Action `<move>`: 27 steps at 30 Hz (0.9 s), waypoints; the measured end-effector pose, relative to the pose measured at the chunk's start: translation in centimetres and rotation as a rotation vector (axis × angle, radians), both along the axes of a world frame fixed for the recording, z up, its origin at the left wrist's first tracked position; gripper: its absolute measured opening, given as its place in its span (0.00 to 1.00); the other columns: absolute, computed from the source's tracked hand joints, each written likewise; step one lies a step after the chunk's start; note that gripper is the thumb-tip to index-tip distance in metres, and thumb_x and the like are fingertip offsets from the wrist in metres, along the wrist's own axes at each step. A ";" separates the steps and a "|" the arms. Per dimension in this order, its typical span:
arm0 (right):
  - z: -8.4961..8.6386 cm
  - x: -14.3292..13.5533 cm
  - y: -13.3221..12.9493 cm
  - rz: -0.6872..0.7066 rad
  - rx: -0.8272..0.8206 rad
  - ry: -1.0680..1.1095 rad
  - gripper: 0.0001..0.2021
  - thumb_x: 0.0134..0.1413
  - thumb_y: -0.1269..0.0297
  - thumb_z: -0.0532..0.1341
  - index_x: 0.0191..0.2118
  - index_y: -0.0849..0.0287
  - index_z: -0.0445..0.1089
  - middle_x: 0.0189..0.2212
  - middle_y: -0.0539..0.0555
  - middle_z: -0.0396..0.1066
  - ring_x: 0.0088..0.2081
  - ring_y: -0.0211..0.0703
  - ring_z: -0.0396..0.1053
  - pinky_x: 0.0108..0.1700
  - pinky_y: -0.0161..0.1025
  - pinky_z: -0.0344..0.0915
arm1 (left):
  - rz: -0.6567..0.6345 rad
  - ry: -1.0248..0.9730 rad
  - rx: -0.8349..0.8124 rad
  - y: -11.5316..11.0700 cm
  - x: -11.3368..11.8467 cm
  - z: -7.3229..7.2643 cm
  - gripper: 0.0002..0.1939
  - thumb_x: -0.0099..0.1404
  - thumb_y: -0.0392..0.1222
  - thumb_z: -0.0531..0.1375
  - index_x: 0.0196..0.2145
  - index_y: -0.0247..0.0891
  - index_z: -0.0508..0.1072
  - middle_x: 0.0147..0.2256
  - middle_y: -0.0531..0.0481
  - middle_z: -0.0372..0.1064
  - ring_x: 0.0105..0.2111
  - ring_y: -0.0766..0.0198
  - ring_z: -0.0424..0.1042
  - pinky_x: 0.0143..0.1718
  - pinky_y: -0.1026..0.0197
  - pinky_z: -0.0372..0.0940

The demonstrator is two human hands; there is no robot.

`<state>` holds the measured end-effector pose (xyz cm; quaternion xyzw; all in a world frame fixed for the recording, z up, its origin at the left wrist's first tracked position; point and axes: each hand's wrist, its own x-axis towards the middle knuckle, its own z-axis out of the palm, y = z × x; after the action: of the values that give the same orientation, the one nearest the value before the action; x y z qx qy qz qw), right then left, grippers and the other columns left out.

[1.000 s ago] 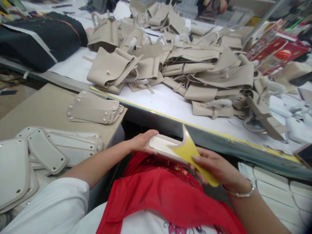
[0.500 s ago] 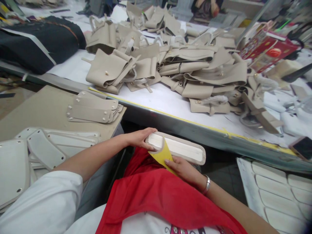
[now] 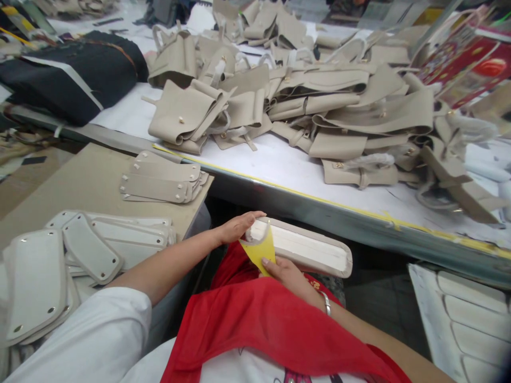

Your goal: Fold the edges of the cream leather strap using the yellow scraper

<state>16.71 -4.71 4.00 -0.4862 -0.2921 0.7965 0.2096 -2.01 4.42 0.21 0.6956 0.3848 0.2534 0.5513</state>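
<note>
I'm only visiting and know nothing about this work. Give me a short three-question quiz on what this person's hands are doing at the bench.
1. True or false: the left hand rests on one end of the long beige panel.
2. Which colour is the flat tool pinched in the right hand? A) yellow B) blue C) black
3. Fill in: the heap of beige bag parts lies on the white ____ beyond the hands.

Key
1. True.
2. A, yellow; its tip lies against the panel's near edge.
3. Table.
</note>
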 end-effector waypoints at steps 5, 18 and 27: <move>0.0 -0.6 0.0 -0.063 -0.013 -0.019 0.25 0.34 0.44 0.66 0.32 0.63 0.67 0.21 0.48 0.66 0.21 0.33 0.57 0.26 0.33 0.52 | 0.038 -0.029 0.076 -0.2 0.3 -0.5 0.36 0.63 0.64 0.38 0.57 0.36 0.60 0.56 0.42 0.58 0.55 0.54 0.58 0.56 0.56 0.53; -0.4 0.4 -0.3 -0.122 -0.032 0.069 0.24 0.37 0.47 0.66 0.34 0.63 0.68 0.25 0.50 0.68 0.24 0.34 0.59 0.27 0.33 0.53 | 0.068 -0.035 0.150 -0.8 1.2 0.0 0.39 0.62 0.65 0.38 0.56 0.32 0.60 0.55 0.39 0.58 0.55 0.53 0.57 0.57 0.55 0.50; -1.4 0.5 -1.0 -0.170 -0.007 0.021 0.24 0.38 0.43 0.64 0.31 0.62 0.65 0.20 0.48 0.66 0.20 0.33 0.58 0.23 0.33 0.52 | 0.319 0.148 0.206 -1.5 3.3 0.5 0.28 0.68 0.54 0.38 0.46 0.35 0.69 0.46 0.45 0.67 0.48 0.60 0.65 0.52 0.60 0.57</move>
<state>17.19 -5.70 2.59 -0.5016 -0.2446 0.7820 0.2776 1.33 2.96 0.73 0.6952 0.5018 0.3234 0.4004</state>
